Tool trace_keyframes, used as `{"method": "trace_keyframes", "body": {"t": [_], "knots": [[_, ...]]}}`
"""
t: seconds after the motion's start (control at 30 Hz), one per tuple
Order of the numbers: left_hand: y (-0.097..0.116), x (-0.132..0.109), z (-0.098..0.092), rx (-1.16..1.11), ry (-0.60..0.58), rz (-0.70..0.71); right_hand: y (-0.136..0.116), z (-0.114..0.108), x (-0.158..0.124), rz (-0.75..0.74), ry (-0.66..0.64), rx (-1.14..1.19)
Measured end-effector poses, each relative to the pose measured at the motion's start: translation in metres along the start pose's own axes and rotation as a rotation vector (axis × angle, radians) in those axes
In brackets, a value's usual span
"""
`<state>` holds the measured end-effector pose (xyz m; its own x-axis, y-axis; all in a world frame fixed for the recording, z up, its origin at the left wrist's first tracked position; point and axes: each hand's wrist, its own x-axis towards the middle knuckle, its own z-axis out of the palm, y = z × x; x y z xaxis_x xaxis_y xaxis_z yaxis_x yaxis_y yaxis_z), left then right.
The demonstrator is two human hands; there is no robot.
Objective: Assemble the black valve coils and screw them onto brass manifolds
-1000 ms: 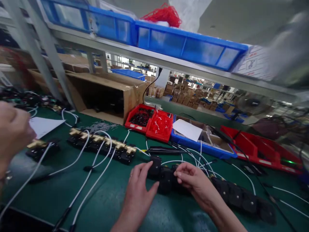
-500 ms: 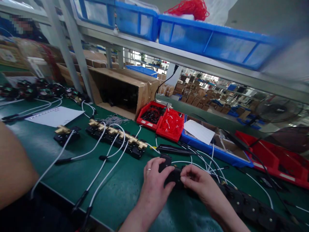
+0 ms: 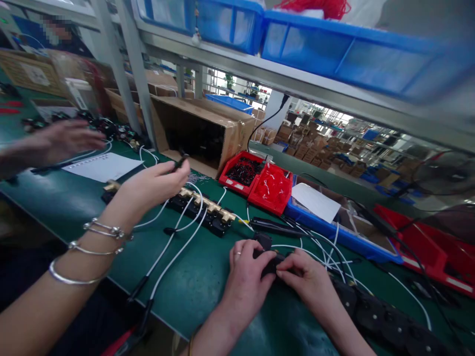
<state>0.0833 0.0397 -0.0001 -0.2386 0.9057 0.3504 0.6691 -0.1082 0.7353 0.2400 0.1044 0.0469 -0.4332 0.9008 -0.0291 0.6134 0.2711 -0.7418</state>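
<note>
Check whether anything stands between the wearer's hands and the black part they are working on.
Nothing visible does: the left hand holds the black part, and the right hand is at its right edge.

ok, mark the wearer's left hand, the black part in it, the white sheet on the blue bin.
Left hand (image 3: pixel 245 278), head view: back of hand.
Black part (image 3: pixel 270 266), head view: surface between thumb and forefinger.
White sheet (image 3: pixel 316 201), head view: middle of its face.

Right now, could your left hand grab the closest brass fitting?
Probably yes: my left hand looks near that brass fitting, with green tabletop between and nothing seen blocking. Its fingers hold a black block, so they'd need to let go.
</note>
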Motion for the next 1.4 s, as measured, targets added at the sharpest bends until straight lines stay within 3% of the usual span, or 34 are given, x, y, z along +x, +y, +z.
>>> {"method": "trace_keyframes", "body": {"t": [0.57,1.0,1.4], "knots": [[0.003,0.001,-0.002,-0.037,-0.013,-0.027,-0.013,0.007,0.018,0.016,-0.036,-0.18],[0.003,0.0,-0.001,-0.034,-0.004,-0.035,-0.013,0.01,0.014,0.031,0.009,-0.246],[0.006,0.001,-0.003,-0.037,0.001,-0.046,-0.028,-0.001,0.028,0.074,-0.134,-0.258]]}}
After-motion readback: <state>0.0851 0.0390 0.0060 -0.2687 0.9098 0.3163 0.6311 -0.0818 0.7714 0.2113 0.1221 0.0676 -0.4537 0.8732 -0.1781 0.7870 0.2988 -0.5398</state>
